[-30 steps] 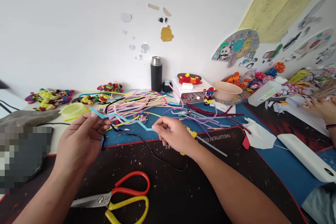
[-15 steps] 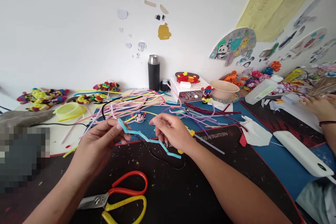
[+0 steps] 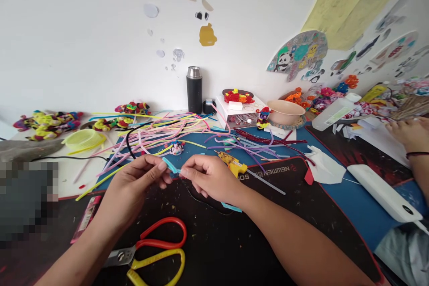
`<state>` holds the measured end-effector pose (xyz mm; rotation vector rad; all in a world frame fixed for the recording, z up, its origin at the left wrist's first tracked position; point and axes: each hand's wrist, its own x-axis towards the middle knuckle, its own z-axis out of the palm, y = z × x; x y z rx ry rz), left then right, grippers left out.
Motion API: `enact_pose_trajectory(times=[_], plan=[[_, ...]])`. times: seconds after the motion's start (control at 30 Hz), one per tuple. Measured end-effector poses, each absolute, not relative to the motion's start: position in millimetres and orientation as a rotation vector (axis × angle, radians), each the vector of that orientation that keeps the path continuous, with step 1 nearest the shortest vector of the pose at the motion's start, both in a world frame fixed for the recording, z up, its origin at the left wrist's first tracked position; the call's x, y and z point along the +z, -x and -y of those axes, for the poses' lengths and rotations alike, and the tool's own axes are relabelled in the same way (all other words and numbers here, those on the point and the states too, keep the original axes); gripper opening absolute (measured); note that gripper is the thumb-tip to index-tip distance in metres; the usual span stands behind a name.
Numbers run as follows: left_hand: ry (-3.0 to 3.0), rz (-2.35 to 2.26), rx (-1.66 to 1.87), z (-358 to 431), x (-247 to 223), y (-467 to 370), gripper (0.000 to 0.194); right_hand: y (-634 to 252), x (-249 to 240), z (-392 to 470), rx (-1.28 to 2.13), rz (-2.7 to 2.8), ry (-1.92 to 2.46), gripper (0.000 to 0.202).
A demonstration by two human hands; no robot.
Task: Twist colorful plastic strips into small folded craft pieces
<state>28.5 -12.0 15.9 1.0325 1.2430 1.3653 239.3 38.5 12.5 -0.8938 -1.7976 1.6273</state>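
Note:
A light blue pipe cleaner (image 3: 171,166) with bends in it is stretched between my hands above the black mat. My left hand (image 3: 142,176) pinches its upper end between thumb and fingers. Close by on the right, my right hand (image 3: 211,176) pinches the same strip near a bend. The rest of the strip passes behind that hand, and its far end shows below the wrist. Scissors (image 3: 161,246) with one red and one yellow handle lie on the mat below my hands. Just beyond my right hand lies a yellow glue gun (image 3: 234,164).
Loose pipe cleaners (image 3: 167,127) in many colours cover the back of the table. A black thermos (image 3: 194,91) stands by the wall, with a beige bowl (image 3: 284,111) farther right. At the right edge, another person's hand (image 3: 407,134) rests near white paper.
My right hand has moved left and now pinches the pipe cleaner, where before it hovered with fingers curled behind it. The view has shifted slightly, uncovering a pink package beside my left forearm.

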Motion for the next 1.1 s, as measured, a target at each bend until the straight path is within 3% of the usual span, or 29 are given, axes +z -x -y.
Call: enact_pose_trajectory(times=[0.27, 0.63, 1.1], plan=[[-1.011, -1.236, 1.310, 12.7, 19.1, -28.7, 0.035, -239.3, 15.6, -39.1, 1.628, 1.760, 0.911, 0.020], [-1.225, -1.526, 1.228, 13.1, 27.1, -31.1, 0.055, -236.2, 7.4, -36.2, 1.114, 2.057, 0.988, 0.019], [-1.870, -1.530, 1.411, 20.2, 19.9, -32.6, 0.005, -236.1, 7.4, -36.3, 1.193, 2.001, 1.010, 0.018]])
